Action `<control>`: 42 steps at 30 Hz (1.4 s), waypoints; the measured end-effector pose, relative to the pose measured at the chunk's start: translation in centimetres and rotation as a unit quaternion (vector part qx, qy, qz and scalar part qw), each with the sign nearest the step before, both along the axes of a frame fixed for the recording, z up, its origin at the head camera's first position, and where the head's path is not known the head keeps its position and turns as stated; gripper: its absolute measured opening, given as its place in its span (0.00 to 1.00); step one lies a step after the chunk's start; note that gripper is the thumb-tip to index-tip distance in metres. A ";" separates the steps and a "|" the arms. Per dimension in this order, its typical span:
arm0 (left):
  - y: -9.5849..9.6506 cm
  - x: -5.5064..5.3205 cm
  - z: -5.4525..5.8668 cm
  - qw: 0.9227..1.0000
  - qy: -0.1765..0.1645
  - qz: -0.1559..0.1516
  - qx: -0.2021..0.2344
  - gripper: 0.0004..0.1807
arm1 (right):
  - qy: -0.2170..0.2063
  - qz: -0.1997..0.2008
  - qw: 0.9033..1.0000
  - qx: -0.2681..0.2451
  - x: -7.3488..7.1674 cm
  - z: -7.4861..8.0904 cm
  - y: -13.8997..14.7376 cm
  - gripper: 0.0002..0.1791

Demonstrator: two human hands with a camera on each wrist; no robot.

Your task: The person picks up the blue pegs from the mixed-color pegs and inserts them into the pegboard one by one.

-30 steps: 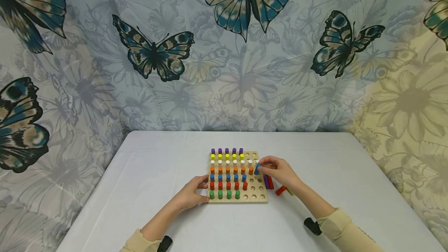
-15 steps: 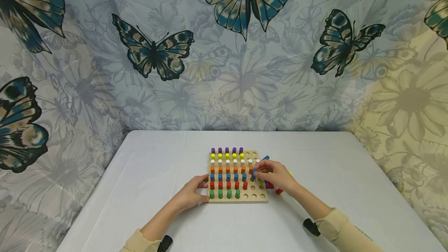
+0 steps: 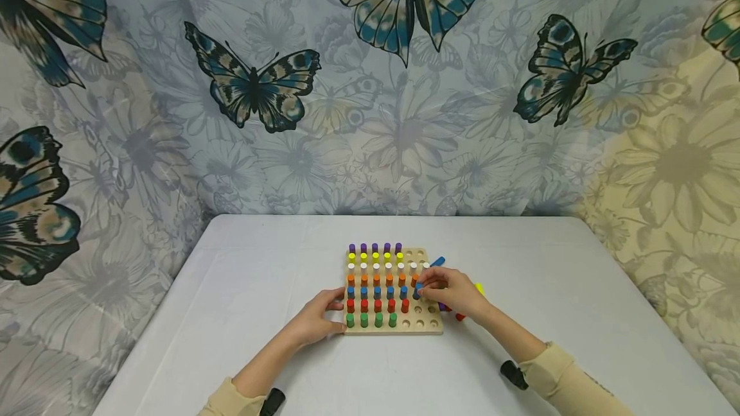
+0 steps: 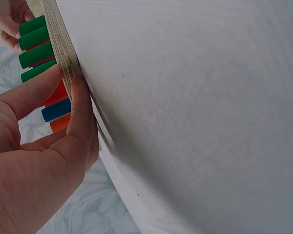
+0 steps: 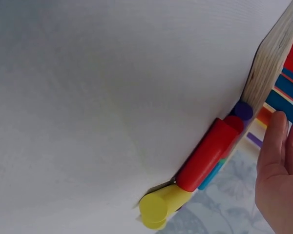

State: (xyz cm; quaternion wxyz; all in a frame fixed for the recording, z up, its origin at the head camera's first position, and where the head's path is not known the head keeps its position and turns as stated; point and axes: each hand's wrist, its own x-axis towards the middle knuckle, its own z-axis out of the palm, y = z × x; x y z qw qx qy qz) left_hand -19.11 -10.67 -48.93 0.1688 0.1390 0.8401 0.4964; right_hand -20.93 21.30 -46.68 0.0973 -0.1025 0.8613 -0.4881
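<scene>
A wooden pegboard (image 3: 413, 332) lies on the white table, with rows of purple, yellow, white, orange, blue, red and green pegs upright in it. My left hand (image 3: 317, 318) holds its left edge, thumb near the front corner. Close up in the left wrist view, the thumb and a finger grip the wooden edge (image 4: 63, 48). Over the board's right part, my right hand (image 3: 455, 290) pinches a blue peg (image 3: 417, 291) between thumb and fingers. That peg stands nearly upright just right of the blue row. Whether its lower end is in a hole cannot be seen.
Beside the board's right edge lie loose pegs: a blue one (image 3: 437, 262), a yellow one (image 3: 479, 288), a red one (image 5: 202, 156) and a purple one (image 5: 243, 110). Bare holes (image 3: 419, 324) show at the board's front right. A butterfly-patterned backdrop (image 3: 405, 165) stands behind the table.
My right hand has brought the blue peg leftward and down from the board's right edge to the blue row. A loose blue peg behind it has come into view. The left hand stays put.
</scene>
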 end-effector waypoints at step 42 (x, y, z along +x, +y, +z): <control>-0.1 -0.1 -0.1 1.000 0.000 0.001 -0.001 0.42 | 0.009 0.007 1.000 0.004 -0.1 0.0 0.6 0.14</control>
